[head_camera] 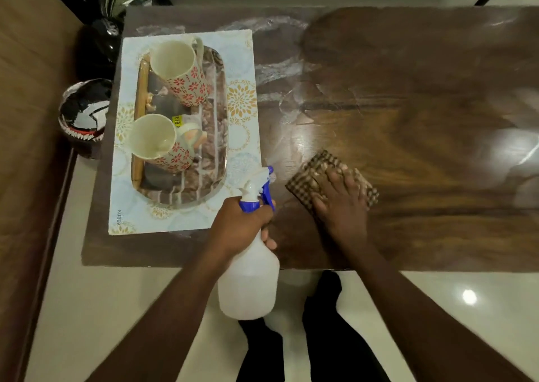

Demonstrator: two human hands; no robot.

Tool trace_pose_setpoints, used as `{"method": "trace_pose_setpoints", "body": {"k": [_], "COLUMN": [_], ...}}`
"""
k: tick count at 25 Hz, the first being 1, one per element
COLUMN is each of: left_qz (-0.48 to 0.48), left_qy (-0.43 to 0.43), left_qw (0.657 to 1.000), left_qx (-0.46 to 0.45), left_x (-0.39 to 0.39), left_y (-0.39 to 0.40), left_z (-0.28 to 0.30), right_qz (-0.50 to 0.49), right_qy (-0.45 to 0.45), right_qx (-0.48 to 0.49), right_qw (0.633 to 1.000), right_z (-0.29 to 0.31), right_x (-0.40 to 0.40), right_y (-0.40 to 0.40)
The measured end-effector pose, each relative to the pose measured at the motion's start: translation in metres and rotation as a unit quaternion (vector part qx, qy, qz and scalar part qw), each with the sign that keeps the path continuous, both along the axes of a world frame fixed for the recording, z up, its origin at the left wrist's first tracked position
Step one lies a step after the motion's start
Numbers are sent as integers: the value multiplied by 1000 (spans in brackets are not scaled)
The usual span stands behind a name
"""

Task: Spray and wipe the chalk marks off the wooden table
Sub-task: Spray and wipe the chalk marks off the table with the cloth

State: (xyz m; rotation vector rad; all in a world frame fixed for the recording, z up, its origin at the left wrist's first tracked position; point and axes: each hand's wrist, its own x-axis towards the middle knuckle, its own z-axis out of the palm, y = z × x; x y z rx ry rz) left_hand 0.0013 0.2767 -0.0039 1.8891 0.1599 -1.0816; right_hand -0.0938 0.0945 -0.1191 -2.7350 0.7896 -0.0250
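At the bottom of the frame, two dark-clad legs point(318, 332) are seen on a glossy pale tiled floor point(116, 308). Just above them, a translucent white plastic spray bottle point(249, 282) with a rounded body is gripped at its neck by the left hand point(239, 224), whose fingers are curled tightly around it; the blue trigger and nozzle point(267, 189) are pointed toward the upper right. To its right, a checked brown woven cloth point(329, 182), roughly square, is pressed flat on the table by the right hand point(341, 204), with fingers spread over it. The wooden table point(423, 119), dark and grained with a shiny finish, is crossed by whitish chalk marks point(280, 69) smeared in the upper centre. At the left, a rectangular floral placemat point(242, 99) is laid, and on it an oblong tray point(215, 160) holding two cream ceramic mugs point(180, 69) with red flower prints.
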Motion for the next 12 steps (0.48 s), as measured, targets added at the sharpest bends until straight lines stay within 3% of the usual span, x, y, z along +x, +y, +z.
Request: {"method": "trace_pose_setpoints", "body": {"k": [2,6,7,10,12], "left_qz": [-5,-10,-16,-34,-42], "left_qy": [-6,-3,-5,-19,-33], "left_qw": [1000,999,999,998,998], "left_qx": [-10,-37,-38,-39,-42], "left_x": [6,23,29,49,58], "left_y": [-1,6,8,9,4], "left_z": [-4,-2,0,2,1], "right_qz": [-2,209,202,8,5], "right_qy": [-5,-27,-33,-38,-51], "right_qx": [17,-49,-67,-39,-34], "right_qw": [1000,976,976,998,998], "right_z": [6,-2,-2,-2,-1], "right_x": [37,10,10,75,99], "right_y": [20,17,7,10,31]}}
